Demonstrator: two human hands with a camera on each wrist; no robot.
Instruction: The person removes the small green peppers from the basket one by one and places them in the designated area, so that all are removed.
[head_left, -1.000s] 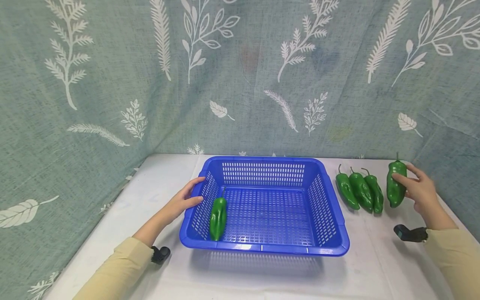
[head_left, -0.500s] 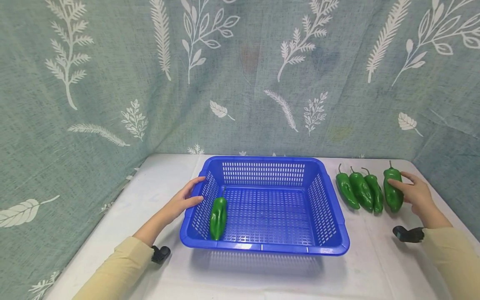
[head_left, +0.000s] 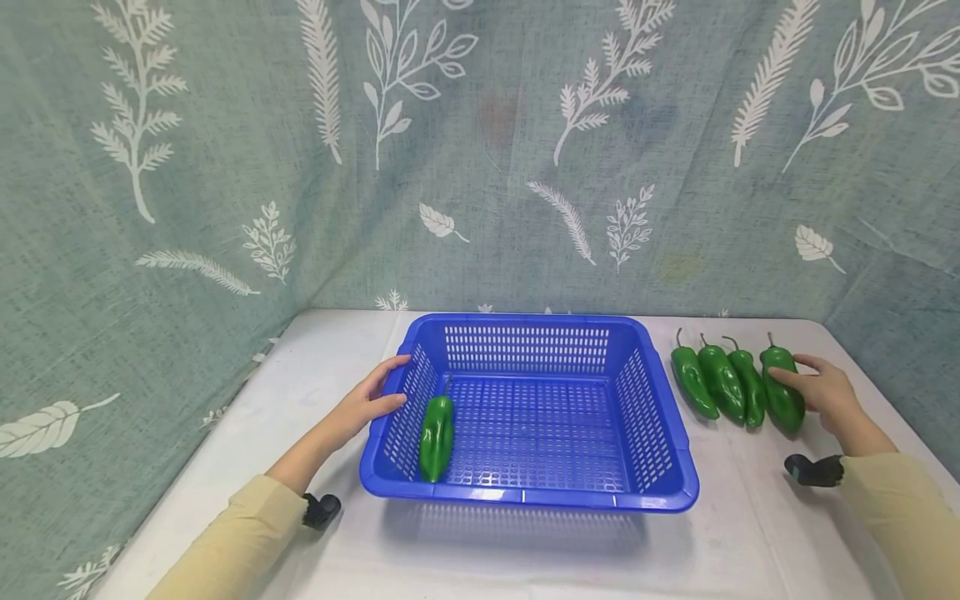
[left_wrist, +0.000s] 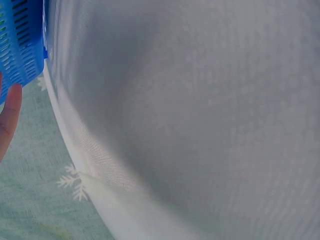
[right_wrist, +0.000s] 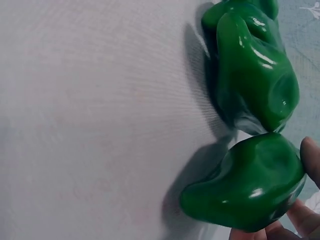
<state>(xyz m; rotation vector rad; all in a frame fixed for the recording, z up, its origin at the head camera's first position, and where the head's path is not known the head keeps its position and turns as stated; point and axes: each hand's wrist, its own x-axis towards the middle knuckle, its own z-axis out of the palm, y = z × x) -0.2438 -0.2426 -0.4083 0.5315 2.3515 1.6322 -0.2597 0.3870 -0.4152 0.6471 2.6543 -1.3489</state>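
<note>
At the right, my right hand (head_left: 823, 388) holds a long green pepper (head_left: 783, 392) between thumb and fingers, low against the table. In the right wrist view this pepper (right_wrist: 245, 185) nearly meets the neighbouring pepper (right_wrist: 260, 75). Three more green peppers (head_left: 723, 385) lie in a slanted row to its left, stems toward the back. My left hand (head_left: 358, 410) rests on the left rim of a blue plastic basket (head_left: 525, 493), thumb and index finger extended. One green pepper (head_left: 437, 437) lies inside the basket along its left wall.
A white cloth (head_left: 525, 558) covers the table. Green leaf-patterned fabric (head_left: 495, 167) hangs behind it and along the sides. Small black wrist cameras (head_left: 813, 471) sit below both hands. The basket's right wall stands between its inside and the row of peppers.
My right hand has moved left and slightly nearer with its pepper, lowering it beside the row of three. My left hand and the basket have stayed in place.
</note>
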